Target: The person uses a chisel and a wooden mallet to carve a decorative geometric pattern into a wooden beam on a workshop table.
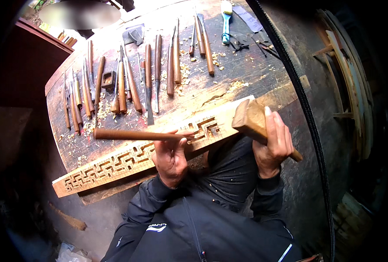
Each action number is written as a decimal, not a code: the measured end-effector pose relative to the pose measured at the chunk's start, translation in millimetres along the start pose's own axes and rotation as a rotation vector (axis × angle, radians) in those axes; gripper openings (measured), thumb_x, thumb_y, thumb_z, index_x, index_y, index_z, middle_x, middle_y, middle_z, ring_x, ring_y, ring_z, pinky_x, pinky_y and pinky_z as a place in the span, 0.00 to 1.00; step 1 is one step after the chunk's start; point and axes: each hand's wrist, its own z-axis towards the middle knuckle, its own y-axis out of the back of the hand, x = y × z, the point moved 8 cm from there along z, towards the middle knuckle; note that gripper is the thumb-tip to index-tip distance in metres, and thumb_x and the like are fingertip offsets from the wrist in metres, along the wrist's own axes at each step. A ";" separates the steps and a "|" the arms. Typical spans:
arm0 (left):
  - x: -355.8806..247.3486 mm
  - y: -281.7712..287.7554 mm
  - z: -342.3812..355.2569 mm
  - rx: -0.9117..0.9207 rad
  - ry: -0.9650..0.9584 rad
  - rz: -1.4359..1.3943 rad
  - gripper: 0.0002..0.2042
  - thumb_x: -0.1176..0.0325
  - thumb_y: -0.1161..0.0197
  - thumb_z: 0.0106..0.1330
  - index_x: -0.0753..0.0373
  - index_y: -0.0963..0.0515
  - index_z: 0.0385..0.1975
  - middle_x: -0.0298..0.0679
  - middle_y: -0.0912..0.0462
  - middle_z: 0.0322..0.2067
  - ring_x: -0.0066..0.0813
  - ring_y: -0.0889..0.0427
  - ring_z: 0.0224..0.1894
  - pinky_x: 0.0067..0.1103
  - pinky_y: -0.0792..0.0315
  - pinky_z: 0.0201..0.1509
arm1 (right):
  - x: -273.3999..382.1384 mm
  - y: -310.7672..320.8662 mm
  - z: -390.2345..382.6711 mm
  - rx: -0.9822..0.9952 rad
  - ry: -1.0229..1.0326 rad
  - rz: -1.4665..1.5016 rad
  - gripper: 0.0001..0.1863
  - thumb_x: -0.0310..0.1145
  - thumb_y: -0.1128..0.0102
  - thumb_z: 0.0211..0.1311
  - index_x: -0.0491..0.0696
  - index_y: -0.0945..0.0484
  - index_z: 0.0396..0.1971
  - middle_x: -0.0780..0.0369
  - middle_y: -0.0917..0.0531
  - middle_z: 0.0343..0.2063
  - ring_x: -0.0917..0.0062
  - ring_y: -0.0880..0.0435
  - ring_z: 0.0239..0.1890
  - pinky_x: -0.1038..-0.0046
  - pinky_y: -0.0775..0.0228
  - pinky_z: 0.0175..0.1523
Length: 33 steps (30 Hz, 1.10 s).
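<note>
My left hand (171, 161) grips a chisel (130, 134) near the front of its long brown wooden handle. The handle's butt end points left, and the blade is mostly hidden by my fingers. Beneath it lies a long pale board (234, 114) with an angular fretwork pattern cut along it; the chisel's front end is close to the carved part. In my right hand (274, 146) is a wooden mallet (250, 118), its blocky head over the board's right end. The tip of its handle sticks out below my hand, at the right.
On the worn wooden table (229, 94), several carving chisels (157, 65) lie in a row among wood shavings. Behind them are a blue-handled brush (226, 24) and a small square wooden box (109, 80). A black cable (305, 94) hangs down at the right, before leaning planks (349, 83).
</note>
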 end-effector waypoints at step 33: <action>-15.5 36.2 12.1 -0.085 0.106 0.080 0.18 0.80 0.39 0.78 0.69 0.33 0.63 0.56 0.11 0.40 0.40 0.10 0.42 0.32 0.16 0.55 | -4.6 -10.9 5.4 -0.052 -0.009 0.044 0.25 0.39 0.24 0.65 0.46 0.15 0.60 0.53 0.09 0.48 0.58 0.07 0.46 0.62 0.15 0.50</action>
